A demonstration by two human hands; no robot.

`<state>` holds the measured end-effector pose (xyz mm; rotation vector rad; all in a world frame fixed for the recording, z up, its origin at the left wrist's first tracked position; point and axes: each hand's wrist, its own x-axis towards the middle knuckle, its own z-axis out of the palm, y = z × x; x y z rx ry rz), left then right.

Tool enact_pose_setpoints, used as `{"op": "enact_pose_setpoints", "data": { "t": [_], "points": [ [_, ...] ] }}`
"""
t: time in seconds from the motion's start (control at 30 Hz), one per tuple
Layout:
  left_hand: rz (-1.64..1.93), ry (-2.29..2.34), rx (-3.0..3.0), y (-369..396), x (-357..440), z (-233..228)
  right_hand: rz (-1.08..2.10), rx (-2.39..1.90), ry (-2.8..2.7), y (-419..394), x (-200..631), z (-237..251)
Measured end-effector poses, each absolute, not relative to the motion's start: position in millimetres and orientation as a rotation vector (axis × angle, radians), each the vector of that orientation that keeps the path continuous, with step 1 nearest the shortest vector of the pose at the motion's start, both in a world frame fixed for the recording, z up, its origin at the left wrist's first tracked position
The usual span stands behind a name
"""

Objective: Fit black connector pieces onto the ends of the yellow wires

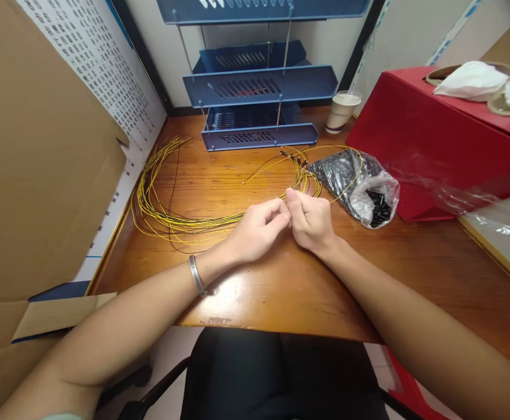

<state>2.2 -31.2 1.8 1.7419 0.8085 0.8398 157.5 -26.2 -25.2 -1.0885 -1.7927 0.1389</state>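
My left hand point(266, 227) and my right hand point(309, 219) meet above the wooden table, fingers closed in a pinch. Whatever lies between the fingertips is too small and hidden to make out. Just behind them, thin yellow and black wires point(193, 221) run across the table into a wide loop at the left. A smaller coil of wires point(301, 175) lies beyond my right hand, with small black pieces on some ends. To its right is a clear plastic bag point(368, 186) filled with small black parts, a yellow wire crossing it.
A blue multi-level tray rack point(259, 87) stands at the back, beside a paper cup point(342, 112). The red box point(447, 140) at the right has white tissues on top. Cardboard point(40, 157) borders the left of the wooden table point(255, 291).
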Motion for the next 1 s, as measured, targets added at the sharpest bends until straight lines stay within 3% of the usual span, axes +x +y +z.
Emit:
{"op": "enact_pose_setpoints", "data": {
  "t": [0.3, 0.6, 1.0],
  "points": [
    [0.883, 0.853, 1.747, -30, 3, 3, 0.028, -0.954, -1.716, -14, 163, -23],
    [1.13, 0.921, 1.252, -17, -1, 11, 0.448, -0.94, -1.682, -21, 161, -23],
    [1.105, 0.905, 1.214, -16, 0, 6, 0.688, -1.001, -1.55, -19, 154, -24]
  ]
}}
